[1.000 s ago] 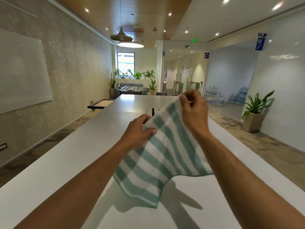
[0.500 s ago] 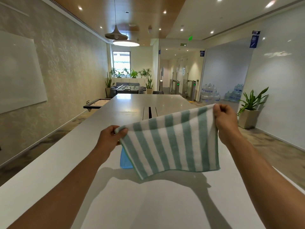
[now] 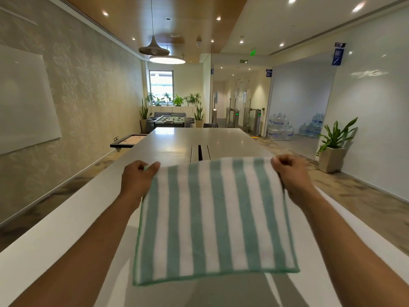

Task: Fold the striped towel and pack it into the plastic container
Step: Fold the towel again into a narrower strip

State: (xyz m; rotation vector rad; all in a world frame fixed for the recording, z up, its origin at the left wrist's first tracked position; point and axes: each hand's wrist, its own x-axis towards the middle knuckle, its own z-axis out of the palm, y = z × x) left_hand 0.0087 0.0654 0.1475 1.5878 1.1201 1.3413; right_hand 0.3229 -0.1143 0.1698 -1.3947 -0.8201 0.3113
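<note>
Green-and-white stripes run down the striped towel (image 3: 212,218), which hangs spread flat in the air above the white tabletop (image 3: 66,218). The left hand (image 3: 138,179) pinches its upper left corner, the right hand (image 3: 290,173) its upper right corner, both held well apart.

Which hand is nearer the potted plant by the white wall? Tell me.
Right. The right hand grips the towel's corner on the potted plant's side; the left hand holds the opposite corner, farther away.
</note>
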